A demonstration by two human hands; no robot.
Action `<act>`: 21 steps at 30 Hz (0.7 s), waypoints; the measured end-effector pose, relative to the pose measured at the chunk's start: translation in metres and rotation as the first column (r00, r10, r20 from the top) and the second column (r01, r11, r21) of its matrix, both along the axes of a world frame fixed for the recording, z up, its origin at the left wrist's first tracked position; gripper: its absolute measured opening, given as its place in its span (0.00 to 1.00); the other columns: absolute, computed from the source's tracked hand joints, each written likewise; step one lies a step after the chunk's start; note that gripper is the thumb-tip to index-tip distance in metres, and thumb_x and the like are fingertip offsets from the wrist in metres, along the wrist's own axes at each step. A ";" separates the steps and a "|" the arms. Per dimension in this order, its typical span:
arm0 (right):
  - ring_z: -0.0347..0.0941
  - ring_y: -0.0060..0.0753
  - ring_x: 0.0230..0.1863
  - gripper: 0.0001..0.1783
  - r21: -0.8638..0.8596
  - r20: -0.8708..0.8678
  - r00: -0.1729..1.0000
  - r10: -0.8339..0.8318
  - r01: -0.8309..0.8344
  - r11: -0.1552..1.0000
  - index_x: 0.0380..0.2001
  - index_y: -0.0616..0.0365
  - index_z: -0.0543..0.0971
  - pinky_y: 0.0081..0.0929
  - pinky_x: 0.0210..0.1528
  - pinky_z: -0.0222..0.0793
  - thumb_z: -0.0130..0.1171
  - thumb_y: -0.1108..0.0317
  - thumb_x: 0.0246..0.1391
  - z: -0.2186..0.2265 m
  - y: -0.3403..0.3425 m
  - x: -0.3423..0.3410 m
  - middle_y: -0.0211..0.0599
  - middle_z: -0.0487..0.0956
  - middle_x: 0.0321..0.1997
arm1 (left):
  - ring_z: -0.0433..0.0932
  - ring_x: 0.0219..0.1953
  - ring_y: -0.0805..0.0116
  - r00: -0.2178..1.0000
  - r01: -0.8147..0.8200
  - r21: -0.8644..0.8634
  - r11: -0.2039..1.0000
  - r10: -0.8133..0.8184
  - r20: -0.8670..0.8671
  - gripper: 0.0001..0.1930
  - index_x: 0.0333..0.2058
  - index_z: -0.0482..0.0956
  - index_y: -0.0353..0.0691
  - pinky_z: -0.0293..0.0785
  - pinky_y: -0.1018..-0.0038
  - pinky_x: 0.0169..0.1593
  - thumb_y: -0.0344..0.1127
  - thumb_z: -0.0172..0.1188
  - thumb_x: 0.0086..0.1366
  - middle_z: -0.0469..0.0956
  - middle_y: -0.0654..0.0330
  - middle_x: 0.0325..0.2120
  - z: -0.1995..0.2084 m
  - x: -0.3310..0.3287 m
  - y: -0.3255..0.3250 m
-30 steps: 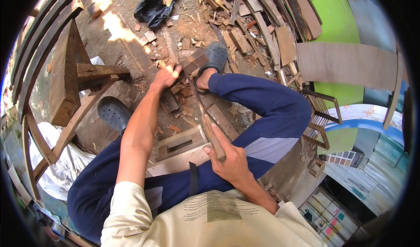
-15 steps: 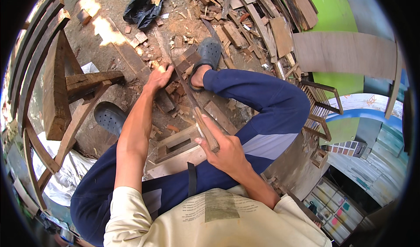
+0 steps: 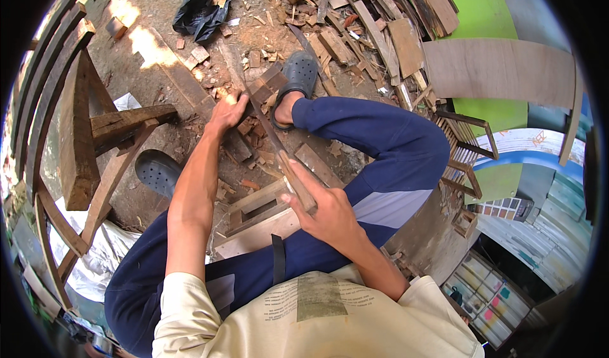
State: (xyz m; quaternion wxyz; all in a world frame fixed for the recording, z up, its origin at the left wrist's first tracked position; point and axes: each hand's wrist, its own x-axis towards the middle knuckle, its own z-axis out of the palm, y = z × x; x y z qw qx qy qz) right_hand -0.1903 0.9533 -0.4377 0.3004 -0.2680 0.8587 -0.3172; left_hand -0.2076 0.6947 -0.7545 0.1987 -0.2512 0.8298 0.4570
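My right hand [image 3: 331, 215] is closed round the wooden handle of a long saw [image 3: 263, 121], index finger laid forward along it. The narrow, dark blade slants away from me to the far left, past the fingers of my left hand [image 3: 228, 109]. That hand is closed on a dark wooden board [image 3: 271, 79] low over the ground, its thumb side beside the blade. Where the blade meets the wood is partly hidden by my fingers. Between my legs stands a pale wooden frame [image 3: 257, 228].
Wood scraps [image 3: 336, 44] and long planks lie heaped at the far right. A black plastic bag [image 3: 200, 17] rests on the ground ahead. Slatted wooden furniture [image 3: 79, 130] stands at the left, a small wooden rack [image 3: 466, 152] at the right. My clogs [image 3: 302, 72] flank the work.
My right hand has pushed the saw slightly forward, away from me. The left hand keeps its hold on the board. The whole view has shifted a little.
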 end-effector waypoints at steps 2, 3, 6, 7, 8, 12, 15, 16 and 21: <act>0.82 0.52 0.25 0.34 0.026 0.043 0.999 -0.012 0.011 1.000 0.68 0.66 0.72 0.38 0.31 0.76 0.69 0.64 0.61 -0.012 -0.016 -0.010 0.64 0.84 0.41 | 0.73 0.65 0.39 0.999 -0.002 0.006 1.000 0.002 -0.032 0.37 0.67 0.69 0.37 0.67 0.53 0.68 0.62 0.42 0.73 0.75 0.35 0.61 -0.003 0.003 -0.002; 0.83 0.53 0.25 0.34 0.027 0.052 0.998 -0.025 0.023 0.999 0.68 0.66 0.72 0.39 0.32 0.77 0.69 0.65 0.61 -0.016 -0.022 -0.015 0.64 0.84 0.41 | 0.73 0.65 0.39 1.000 0.003 0.006 1.000 -0.003 -0.019 0.37 0.67 0.69 0.37 0.68 0.53 0.68 0.62 0.42 0.73 0.75 0.35 0.61 -0.002 0.001 0.000; 0.83 0.55 0.27 0.34 0.027 0.092 0.995 -0.033 0.030 0.999 0.68 0.64 0.71 0.39 0.33 0.77 0.68 0.65 0.62 -0.003 -0.014 -0.015 0.65 0.84 0.41 | 0.74 0.64 0.39 0.999 0.017 0.006 1.000 -0.017 0.028 0.37 0.68 0.69 0.38 0.68 0.52 0.68 0.62 0.42 0.73 0.75 0.36 0.61 0.003 0.000 -0.002; 0.83 0.56 0.27 0.34 -0.010 0.079 0.996 -0.028 0.029 1.000 0.68 0.63 0.71 0.40 0.34 0.77 0.67 0.64 0.62 -0.002 -0.010 -0.012 0.66 0.83 0.41 | 0.74 0.64 0.38 0.998 0.025 0.006 1.000 -0.026 0.051 0.37 0.68 0.69 0.38 0.68 0.52 0.68 0.62 0.42 0.74 0.75 0.36 0.61 0.004 -0.001 -0.003; 0.83 0.57 0.28 0.34 -0.042 0.063 0.998 -0.030 0.032 0.999 0.69 0.63 0.71 0.40 0.34 0.77 0.67 0.64 0.63 0.002 -0.005 -0.007 0.66 0.83 0.41 | 0.74 0.64 0.38 0.997 0.038 0.012 0.999 -0.039 0.071 0.37 0.68 0.69 0.38 0.68 0.52 0.68 0.62 0.42 0.74 0.75 0.36 0.61 0.005 -0.001 -0.001; 0.84 0.62 0.34 0.33 0.041 0.111 0.994 -0.023 0.019 0.999 0.69 0.61 0.71 0.42 0.37 0.78 0.66 0.62 0.64 -0.004 -0.018 -0.012 0.67 0.83 0.42 | 0.74 0.64 0.38 0.999 0.010 -0.011 1.000 -0.010 0.039 0.37 0.67 0.69 0.39 0.68 0.52 0.68 0.62 0.41 0.74 0.75 0.36 0.61 0.002 0.000 -0.001; 0.80 0.63 0.26 0.33 -0.010 0.074 0.994 -0.081 0.082 0.997 0.69 0.60 0.71 0.45 0.31 0.74 0.66 0.59 0.64 -0.056 -0.045 -0.037 0.63 0.78 0.27 | 0.75 0.63 0.37 1.000 0.002 -0.006 1.000 -0.002 0.014 0.35 0.66 0.71 0.39 0.69 0.51 0.67 0.61 0.40 0.74 0.76 0.35 0.60 0.000 -0.002 0.000; 0.78 0.63 0.21 0.34 -0.091 0.025 0.993 -0.115 0.116 0.989 0.69 0.60 0.72 0.47 0.28 0.73 0.65 0.58 0.64 -0.070 -0.047 -0.040 0.62 0.75 0.18 | 0.75 0.62 0.36 1.000 0.001 -0.009 1.000 -0.001 0.002 0.35 0.65 0.72 0.39 0.69 0.51 0.66 0.60 0.39 0.75 0.76 0.34 0.59 0.002 -0.002 0.001; 0.85 0.59 0.35 0.32 0.009 0.081 0.995 -0.054 0.054 0.999 0.67 0.60 0.73 0.39 0.38 0.78 0.67 0.63 0.63 -0.016 -0.017 -0.020 0.65 0.84 0.46 | 0.77 0.57 0.34 0.993 -0.114 -0.033 0.993 0.115 0.011 0.31 0.57 0.77 0.35 0.70 0.48 0.62 0.56 0.38 0.75 0.78 0.30 0.54 0.010 0.004 0.004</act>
